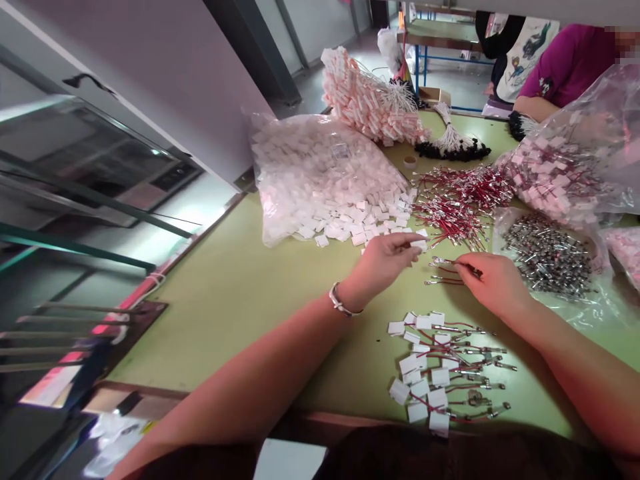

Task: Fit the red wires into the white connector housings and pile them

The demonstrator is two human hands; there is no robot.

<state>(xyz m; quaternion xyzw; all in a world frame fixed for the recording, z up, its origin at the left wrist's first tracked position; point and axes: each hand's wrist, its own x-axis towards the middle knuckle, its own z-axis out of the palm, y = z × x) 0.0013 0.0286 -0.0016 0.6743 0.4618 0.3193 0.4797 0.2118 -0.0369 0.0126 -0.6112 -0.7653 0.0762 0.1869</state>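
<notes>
Centre frame, my left hand point(383, 261) pinches a white housing point(419, 245), right hand point(493, 280) grips a red lead point(447, 263) above the counter point(235, 293); I judge the terminal should enter squarely.

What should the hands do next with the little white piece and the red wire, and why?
Probably bring them together. The left hand pinches a white piece, the right hand holds a red wire, its metal tip pointing at the piece with a gap between. The joined ones nearby all pair a piece with a wire.
</notes>
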